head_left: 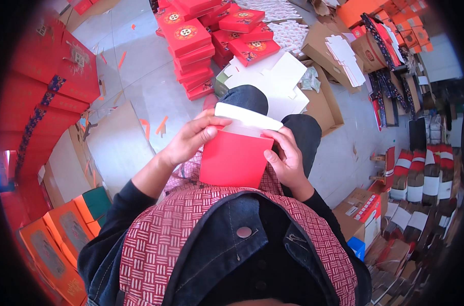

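Over my lap I hold a red cardboard box, its far end open with a white flap standing up and a pale inside showing. My left hand grips the box's far left corner, the fingers reaching over the opening by the flap and the thumb at the edge. On the far right corner my right hand is closed, with the fingers along the edge beside the flap and the thumb on the red face. Whether anything lies deep inside the box cannot be seen.
Ahead stand stacked red boxes with round gold emblems. White flat card pieces lie beside an open brown carton. Large red boxes rise at left, orange boxes nearer. Wrapped bundles and a carton sit right.
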Motion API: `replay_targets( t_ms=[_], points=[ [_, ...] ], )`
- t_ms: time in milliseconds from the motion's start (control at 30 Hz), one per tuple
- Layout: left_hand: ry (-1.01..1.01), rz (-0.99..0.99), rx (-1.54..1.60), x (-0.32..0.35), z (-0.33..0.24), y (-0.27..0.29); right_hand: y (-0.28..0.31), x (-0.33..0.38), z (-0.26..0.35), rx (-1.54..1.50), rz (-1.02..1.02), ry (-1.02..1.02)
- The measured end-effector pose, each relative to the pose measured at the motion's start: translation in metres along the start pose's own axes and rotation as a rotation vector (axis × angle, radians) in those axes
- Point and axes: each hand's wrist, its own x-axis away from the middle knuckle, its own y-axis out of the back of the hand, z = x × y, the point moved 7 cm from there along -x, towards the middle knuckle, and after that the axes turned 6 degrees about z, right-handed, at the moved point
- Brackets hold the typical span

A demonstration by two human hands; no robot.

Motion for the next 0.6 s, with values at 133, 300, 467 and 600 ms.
replay_targets(
  t_ms=[133,300,467,600],
  points=[
    [-0.053,-0.090,-0.062,0.005,0.005,0.003,0.011,-0.014,0.012,-0.008,-0.070,0.075],
    [-0.131,-0.120,-0.175,0.004,-0.011,-0.003,0.034,-0.076,-0.015,-0.688,0.065,-0.309],
    [-0.147,-0.156,-0.237,0.006,-0.016,-0.004,-0.018,-0.084,-0.021,-0.637,0.641,-0.582],
    [-0.177,-0.305,-0.218,0.016,-0.016,-0.009,-0.023,-0.080,0.012,-0.312,0.677,-0.413]
  ],
)
